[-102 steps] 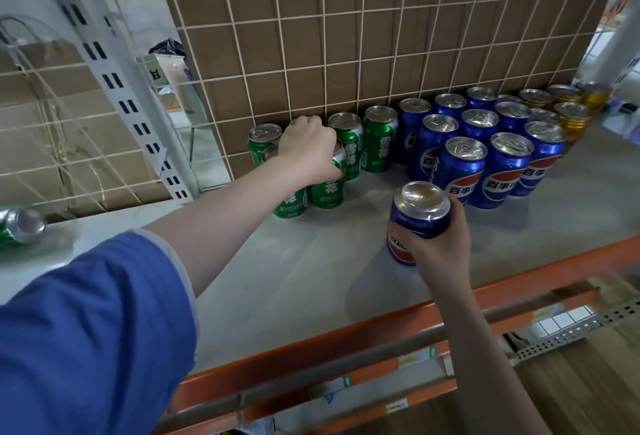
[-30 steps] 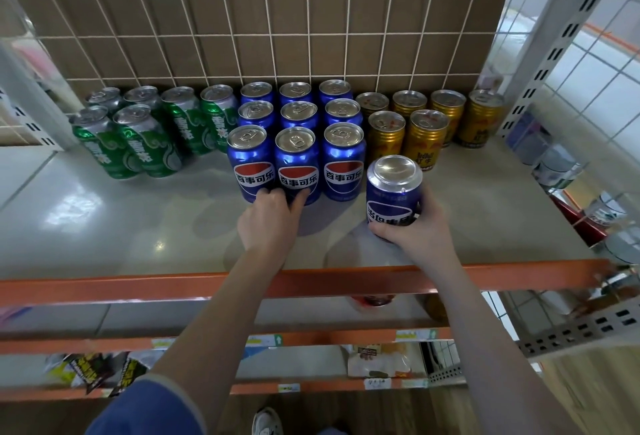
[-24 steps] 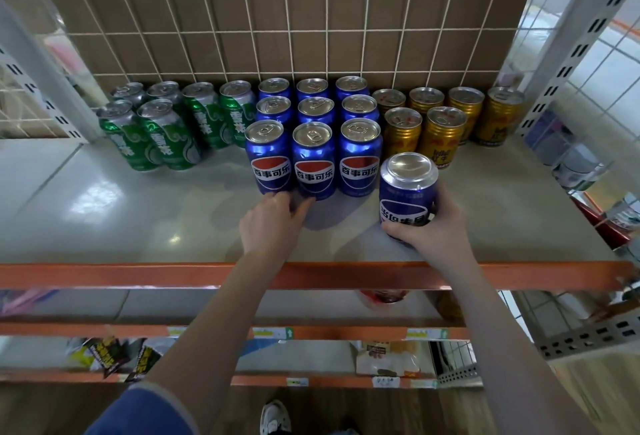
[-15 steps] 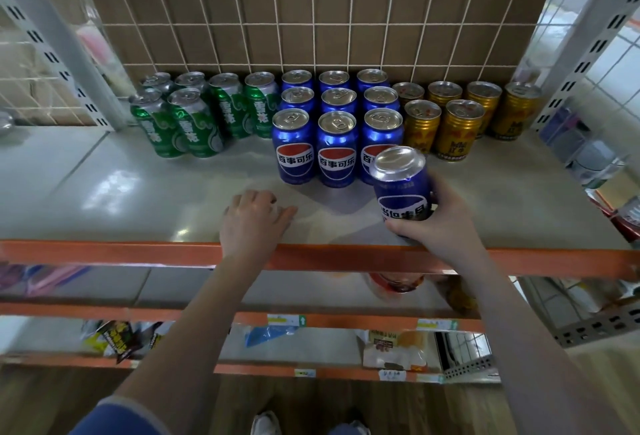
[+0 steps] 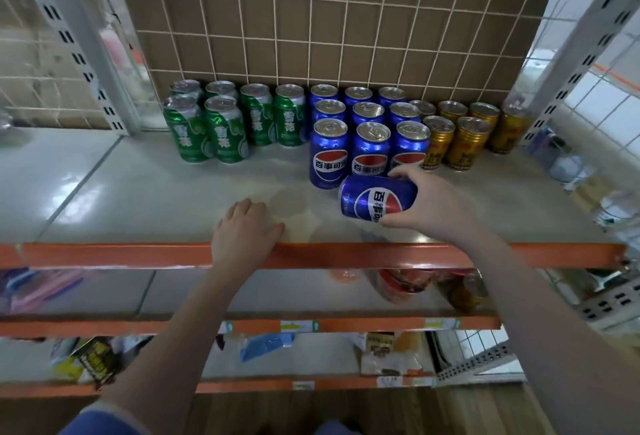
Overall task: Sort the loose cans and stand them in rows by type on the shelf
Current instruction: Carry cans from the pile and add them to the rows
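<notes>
Brown board (image 5: 332, 19) behind white wire grid, perforated grey uprights (image 5: 79, 36), orange-edged lower shelves (image 5: 311, 325), wooden floor (image 5: 450, 410)

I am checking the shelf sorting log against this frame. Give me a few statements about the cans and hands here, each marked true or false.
1. The right hand grips a blue can tipped on its side. True.
2. The left hand holds a green can. False: it rests on the shelf edge and holds nothing.
3. The standing blue cans sit between the green cans and the gold cans. True.
4. The gold cans stand at the left end. False: they stand at the right end.
5. Every green can lies on its side. False: they stand upright.
</notes>
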`<control>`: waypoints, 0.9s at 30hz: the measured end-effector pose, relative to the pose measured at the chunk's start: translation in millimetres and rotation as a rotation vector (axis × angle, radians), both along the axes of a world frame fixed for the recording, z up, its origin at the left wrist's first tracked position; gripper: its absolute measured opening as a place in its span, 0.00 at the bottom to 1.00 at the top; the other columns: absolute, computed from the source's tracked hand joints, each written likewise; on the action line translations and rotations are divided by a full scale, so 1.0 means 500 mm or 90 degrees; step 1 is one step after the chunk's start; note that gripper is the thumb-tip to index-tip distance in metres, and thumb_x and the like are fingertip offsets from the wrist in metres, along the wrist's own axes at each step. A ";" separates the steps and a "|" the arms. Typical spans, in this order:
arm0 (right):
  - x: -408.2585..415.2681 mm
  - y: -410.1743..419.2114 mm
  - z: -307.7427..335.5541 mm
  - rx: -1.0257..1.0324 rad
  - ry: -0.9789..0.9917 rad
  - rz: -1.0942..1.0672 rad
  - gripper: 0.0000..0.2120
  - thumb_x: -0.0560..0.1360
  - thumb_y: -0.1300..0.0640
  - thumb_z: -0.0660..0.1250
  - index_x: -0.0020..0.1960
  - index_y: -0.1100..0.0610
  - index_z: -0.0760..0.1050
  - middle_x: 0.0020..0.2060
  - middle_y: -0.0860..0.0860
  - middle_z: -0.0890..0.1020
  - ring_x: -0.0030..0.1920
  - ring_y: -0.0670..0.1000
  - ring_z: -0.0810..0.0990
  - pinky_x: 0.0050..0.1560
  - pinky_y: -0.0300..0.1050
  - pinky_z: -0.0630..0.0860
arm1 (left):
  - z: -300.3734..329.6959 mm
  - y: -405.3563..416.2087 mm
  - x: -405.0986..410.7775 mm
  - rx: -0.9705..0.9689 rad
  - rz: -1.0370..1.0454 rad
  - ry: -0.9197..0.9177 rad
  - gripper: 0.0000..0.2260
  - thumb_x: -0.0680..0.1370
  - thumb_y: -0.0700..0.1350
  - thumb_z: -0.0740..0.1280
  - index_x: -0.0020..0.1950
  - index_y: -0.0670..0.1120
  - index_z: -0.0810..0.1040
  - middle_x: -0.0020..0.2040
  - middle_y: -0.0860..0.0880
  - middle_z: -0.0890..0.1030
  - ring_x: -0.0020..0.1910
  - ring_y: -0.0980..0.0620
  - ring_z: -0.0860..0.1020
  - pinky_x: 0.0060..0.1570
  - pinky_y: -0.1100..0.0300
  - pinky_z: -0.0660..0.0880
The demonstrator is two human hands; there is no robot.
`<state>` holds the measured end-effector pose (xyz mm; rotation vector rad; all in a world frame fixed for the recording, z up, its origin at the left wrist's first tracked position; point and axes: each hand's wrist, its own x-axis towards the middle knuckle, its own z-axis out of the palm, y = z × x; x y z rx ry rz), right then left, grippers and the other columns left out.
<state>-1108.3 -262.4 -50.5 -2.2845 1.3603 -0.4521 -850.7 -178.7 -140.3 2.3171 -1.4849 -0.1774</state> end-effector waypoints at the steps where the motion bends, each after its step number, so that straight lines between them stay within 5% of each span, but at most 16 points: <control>1: 0.009 -0.001 0.008 -0.008 0.016 0.008 0.34 0.61 0.49 0.78 0.64 0.50 0.68 0.54 0.45 0.74 0.49 0.44 0.74 0.43 0.36 0.73 | -0.001 0.002 0.000 -0.002 -0.003 -0.003 0.22 0.75 0.55 0.65 0.65 0.45 0.72 0.67 0.45 0.71 0.67 0.44 0.66 0.65 0.51 0.63; 5: 0.053 -0.009 0.043 -0.032 0.096 0.054 0.33 0.62 0.49 0.77 0.64 0.49 0.68 0.59 0.46 0.74 0.57 0.48 0.74 0.53 0.48 0.77 | -0.006 0.002 0.003 -0.007 -0.007 -0.011 0.22 0.75 0.55 0.65 0.65 0.45 0.73 0.66 0.45 0.71 0.67 0.44 0.66 0.65 0.52 0.63; 11: 0.112 -0.026 0.070 -0.101 0.216 0.137 0.32 0.65 0.50 0.75 0.66 0.49 0.67 0.58 0.49 0.71 0.57 0.50 0.71 0.51 0.43 0.72 | 0.004 -0.004 0.022 -0.016 -0.052 0.072 0.23 0.75 0.52 0.67 0.68 0.46 0.71 0.68 0.45 0.71 0.68 0.44 0.66 0.65 0.51 0.63; 17: 0.101 -0.028 0.084 -0.101 0.184 0.134 0.32 0.70 0.46 0.72 0.71 0.51 0.66 0.64 0.50 0.71 0.62 0.50 0.70 0.56 0.43 0.69 | 0.059 -0.031 0.056 -0.091 -0.155 0.112 0.26 0.76 0.50 0.68 0.71 0.46 0.67 0.69 0.44 0.70 0.67 0.44 0.67 0.64 0.53 0.63; 27: 0.087 -0.027 0.084 -0.104 0.203 0.046 0.27 0.69 0.42 0.71 0.61 0.56 0.74 0.52 0.51 0.73 0.50 0.49 0.72 0.46 0.43 0.71 | 0.222 -0.183 0.031 -0.089 -0.413 0.070 0.27 0.75 0.49 0.69 0.73 0.53 0.65 0.69 0.50 0.69 0.63 0.52 0.71 0.57 0.63 0.66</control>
